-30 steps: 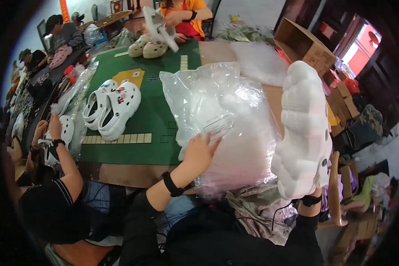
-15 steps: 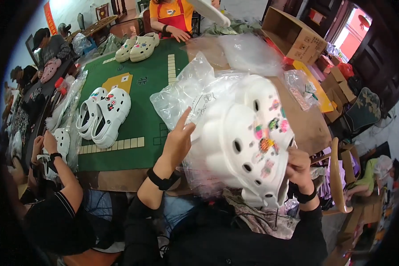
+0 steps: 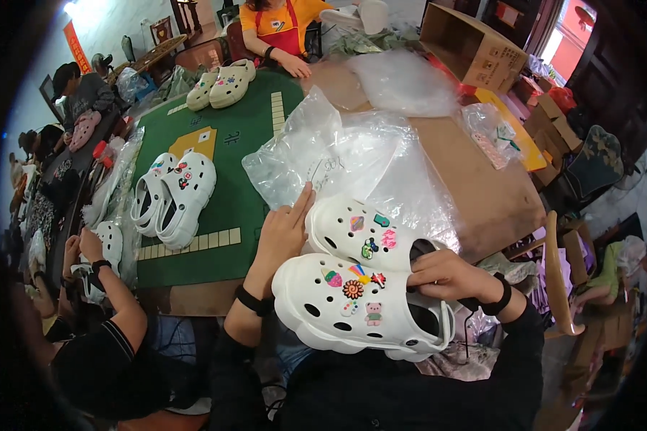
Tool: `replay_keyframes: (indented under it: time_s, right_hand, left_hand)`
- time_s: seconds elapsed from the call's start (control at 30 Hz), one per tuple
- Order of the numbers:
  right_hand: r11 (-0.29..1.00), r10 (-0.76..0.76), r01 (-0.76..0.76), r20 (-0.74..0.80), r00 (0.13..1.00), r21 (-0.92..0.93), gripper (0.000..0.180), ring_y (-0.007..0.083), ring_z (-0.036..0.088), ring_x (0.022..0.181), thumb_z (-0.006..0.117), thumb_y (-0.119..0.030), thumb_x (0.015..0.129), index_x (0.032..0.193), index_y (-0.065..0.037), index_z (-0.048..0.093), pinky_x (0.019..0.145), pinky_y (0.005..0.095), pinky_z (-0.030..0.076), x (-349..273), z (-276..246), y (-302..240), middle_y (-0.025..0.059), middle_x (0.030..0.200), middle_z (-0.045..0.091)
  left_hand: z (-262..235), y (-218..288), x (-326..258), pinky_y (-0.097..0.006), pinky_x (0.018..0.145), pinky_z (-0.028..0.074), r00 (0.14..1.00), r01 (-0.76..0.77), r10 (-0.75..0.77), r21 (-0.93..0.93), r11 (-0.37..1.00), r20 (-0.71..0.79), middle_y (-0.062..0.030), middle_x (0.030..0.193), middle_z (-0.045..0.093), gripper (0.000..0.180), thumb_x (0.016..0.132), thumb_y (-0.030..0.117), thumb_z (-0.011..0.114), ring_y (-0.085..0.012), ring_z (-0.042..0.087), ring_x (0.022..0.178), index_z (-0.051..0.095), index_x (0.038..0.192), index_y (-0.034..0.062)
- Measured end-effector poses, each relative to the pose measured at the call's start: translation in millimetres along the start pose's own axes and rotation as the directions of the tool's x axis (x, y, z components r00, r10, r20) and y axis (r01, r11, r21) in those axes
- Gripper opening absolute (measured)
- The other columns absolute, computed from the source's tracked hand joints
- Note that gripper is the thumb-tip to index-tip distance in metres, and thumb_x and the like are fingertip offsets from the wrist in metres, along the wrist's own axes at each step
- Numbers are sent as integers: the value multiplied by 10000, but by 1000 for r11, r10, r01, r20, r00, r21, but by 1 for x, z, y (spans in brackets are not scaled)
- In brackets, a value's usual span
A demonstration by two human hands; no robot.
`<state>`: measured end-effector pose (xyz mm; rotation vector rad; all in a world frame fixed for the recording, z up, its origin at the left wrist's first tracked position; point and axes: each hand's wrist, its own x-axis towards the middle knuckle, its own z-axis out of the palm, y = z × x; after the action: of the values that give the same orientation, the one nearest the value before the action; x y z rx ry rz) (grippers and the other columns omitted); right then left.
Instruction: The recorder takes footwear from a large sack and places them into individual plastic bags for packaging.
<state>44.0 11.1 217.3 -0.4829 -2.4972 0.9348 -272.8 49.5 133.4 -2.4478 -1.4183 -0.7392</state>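
Observation:
A pair of white clogs [image 3: 302, 287], dotted with colourful charms, hangs side by side over the table's near edge, toes pointing left. My right hand [image 3: 449, 276] grips them at the heel openings, with its fingertips inside and partly hidden. Beside the toes is my left hand [image 3: 284, 230], its index finger stretched out at the edge of a clear plastic bag [image 3: 295, 169]; whether it touches the clogs I cannot tell. The bag lies spread on the table behind the clogs, with dark line drawing on it.
Another white pair of clogs [image 3: 187, 187] stands on the green mat [image 3: 248, 169], and cream clogs [image 3: 230, 82] sit farther back. A co-worker in orange [image 3: 277, 29] handles white clogs across the table. At left, another person's hands [image 3: 86, 248] hold a white clog. A cardboard box [image 3: 474, 54] stands back right.
The white clogs have swung down and turned so their charm-covered tops face up, uncovering more of the plastic bag. My right hand has moved left with them; my left hand stays near the bag.

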Motion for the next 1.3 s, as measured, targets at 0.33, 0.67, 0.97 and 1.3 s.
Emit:
replay_keyframes:
  time_s: [0.33,0.67,0.97,1.3]
  right_hand:
    - [987,155,-157,69,986,34,279,295,615,706,581,6,703,970,-19,658,659,351,484,-1,-12,2,142,784,630]
    - [959,281,-284,-79,956,-23,257,292,622,755,585,16,695,946,5,640,677,344,475,-30,-30,9,153,826,639]
    - [913,362,-400,-291,885,-81,300,255,636,744,560,29,714,1000,-7,643,662,318,489,-26,-5,12,155,852,650]
    - [887,244,-345,-325,914,-306,255,315,604,679,611,-16,703,955,-33,646,592,384,477,-9,22,9,147,740,598]
  left_hand:
    - [-48,15,12,-314,754,437,980,-199,198,6,980,12,-43,1446,352,621,648,145,656,-206,500,859,522,1235,-5]
    - [-70,35,18,-340,667,487,932,-188,234,-182,965,278,-69,1460,324,582,714,9,547,-250,517,694,466,1290,6]
    - [-61,57,11,-391,783,490,947,65,71,-402,914,314,-243,1468,197,669,694,-117,485,-403,555,1020,372,1346,-14]
    - [-37,71,-1,-290,611,478,991,-57,45,-90,994,-125,-231,1317,456,534,705,-64,527,-208,503,668,512,1239,-35]
